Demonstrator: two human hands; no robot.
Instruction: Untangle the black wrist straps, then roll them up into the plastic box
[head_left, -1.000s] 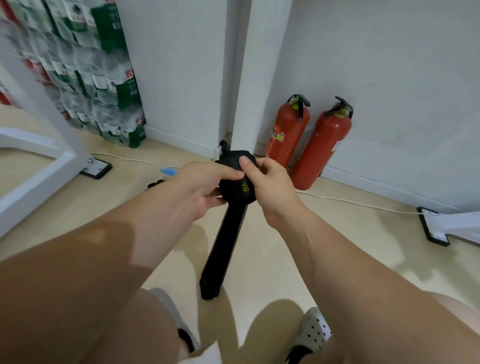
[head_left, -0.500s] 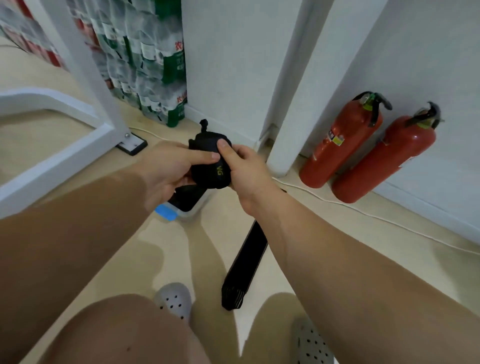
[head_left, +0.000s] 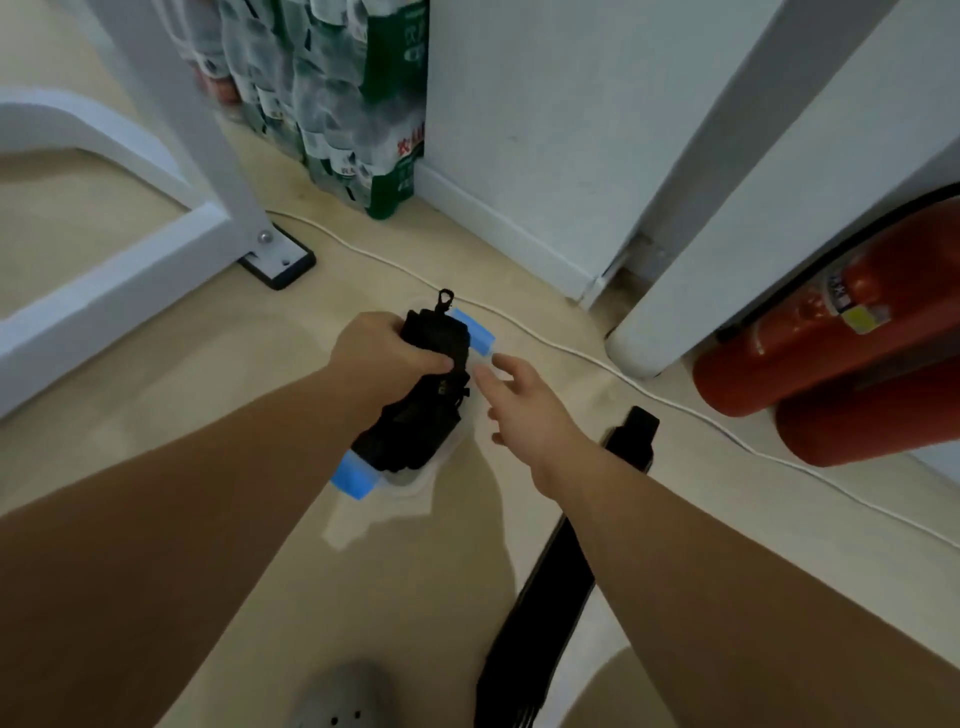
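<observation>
My left hand (head_left: 384, 356) grips a rolled black wrist strap (head_left: 435, 332) at the far end of the clear plastic box (head_left: 415, 480), which has blue clips and lies on the floor. More rolled black straps (head_left: 410, 431) fill the box. My right hand (head_left: 514, 402) hovers just right of the box with fingers loosely spread, holding nothing. Another black strap (head_left: 550, 587) lies flat and stretched out on the floor under my right forearm.
A white cable (head_left: 571, 353) runs across the floor behind the box. Two red fire extinguishers (head_left: 831, 364) lie at the right by a white pillar (head_left: 691, 260). A white table frame (head_left: 171, 218) stands left, packs of water bottles (head_left: 332, 104) behind it. A grey shoe (head_left: 343, 696) shows below.
The view has tilted down toward the box. My left hand carried the rolled strap down to the box. My right hand let go of the roll and drew back.
</observation>
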